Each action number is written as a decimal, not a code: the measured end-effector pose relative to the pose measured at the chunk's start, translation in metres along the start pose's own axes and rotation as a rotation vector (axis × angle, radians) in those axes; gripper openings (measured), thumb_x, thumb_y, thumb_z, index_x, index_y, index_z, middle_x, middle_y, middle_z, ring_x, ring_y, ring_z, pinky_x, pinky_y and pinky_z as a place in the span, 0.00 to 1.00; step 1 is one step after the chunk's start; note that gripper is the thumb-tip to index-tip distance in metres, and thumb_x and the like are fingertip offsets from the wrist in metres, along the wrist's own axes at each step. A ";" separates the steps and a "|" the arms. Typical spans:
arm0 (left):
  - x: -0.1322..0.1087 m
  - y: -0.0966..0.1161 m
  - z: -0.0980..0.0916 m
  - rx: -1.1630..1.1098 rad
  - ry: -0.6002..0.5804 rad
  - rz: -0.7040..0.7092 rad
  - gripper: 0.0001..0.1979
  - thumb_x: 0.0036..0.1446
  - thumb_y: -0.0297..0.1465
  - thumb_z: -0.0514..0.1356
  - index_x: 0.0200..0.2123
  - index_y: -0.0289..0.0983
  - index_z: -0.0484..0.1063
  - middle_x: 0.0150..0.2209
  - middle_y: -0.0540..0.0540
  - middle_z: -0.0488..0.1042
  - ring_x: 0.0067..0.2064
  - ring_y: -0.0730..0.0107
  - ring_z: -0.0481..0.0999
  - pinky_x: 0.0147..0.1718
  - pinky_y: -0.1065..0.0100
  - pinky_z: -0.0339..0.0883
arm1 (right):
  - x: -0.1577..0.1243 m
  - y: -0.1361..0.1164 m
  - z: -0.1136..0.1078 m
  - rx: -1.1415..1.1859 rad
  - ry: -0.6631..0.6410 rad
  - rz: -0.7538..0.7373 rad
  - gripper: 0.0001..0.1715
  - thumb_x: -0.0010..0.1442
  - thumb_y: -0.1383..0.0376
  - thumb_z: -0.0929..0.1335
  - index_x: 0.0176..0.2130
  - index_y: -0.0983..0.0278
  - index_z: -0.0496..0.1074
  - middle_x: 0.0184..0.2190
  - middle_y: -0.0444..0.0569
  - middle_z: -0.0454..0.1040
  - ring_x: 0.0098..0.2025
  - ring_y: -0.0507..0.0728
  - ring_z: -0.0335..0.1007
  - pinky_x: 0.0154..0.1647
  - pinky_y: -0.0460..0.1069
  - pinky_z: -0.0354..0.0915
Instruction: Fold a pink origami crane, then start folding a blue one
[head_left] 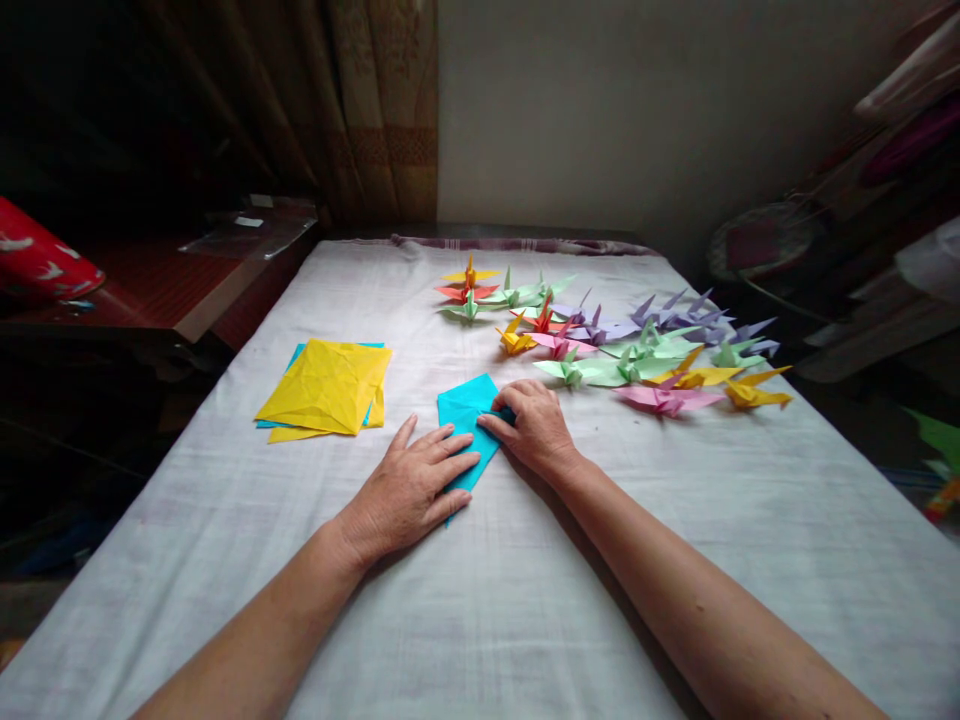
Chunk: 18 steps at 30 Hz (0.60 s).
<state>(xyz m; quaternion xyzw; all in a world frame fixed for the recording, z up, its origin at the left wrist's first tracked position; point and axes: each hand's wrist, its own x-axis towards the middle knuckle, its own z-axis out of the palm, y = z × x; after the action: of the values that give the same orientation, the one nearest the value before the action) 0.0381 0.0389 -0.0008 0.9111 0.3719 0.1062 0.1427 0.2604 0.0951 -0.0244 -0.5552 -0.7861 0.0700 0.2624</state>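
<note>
A folded sheet of blue origami paper (466,400) lies on the white cloth in front of me. My left hand (420,475) rests flat on its lower left part, fingers stretched out and slightly spread. At the paper's right edge, my right hand (534,425) pinches a flap between thumb and fingers. Part of the blue paper is hidden beneath the left fingers. To the left sits a stack of creased paper sheets, with a yellow sheet (330,385) on top and blue and yellow corners showing below.
Several folded paper cranes in green, purple, pink, red and yellow stand at the back right, including a pink crane (667,400) near my right hand. A dark wooden table (202,295) with a red patterned object (37,255) adjoins on the left. A wall and curtain (375,110) rise behind.
</note>
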 end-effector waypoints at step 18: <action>-0.001 0.000 0.003 0.005 0.046 -0.006 0.22 0.64 0.37 0.59 0.60 0.45 0.67 0.62 0.43 0.69 0.66 0.53 0.63 0.67 0.38 0.36 | -0.034 -0.009 -0.012 -0.055 -0.049 0.054 0.42 0.53 0.51 0.72 0.61 0.69 0.65 0.63 0.62 0.65 0.65 0.69 0.59 0.62 0.62 0.56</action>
<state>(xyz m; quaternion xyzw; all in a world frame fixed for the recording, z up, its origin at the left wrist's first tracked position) 0.0381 0.0376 -0.0039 0.9076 0.3781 0.1257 0.1322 0.2667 0.0583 -0.0222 -0.5812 -0.7787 0.0692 0.2258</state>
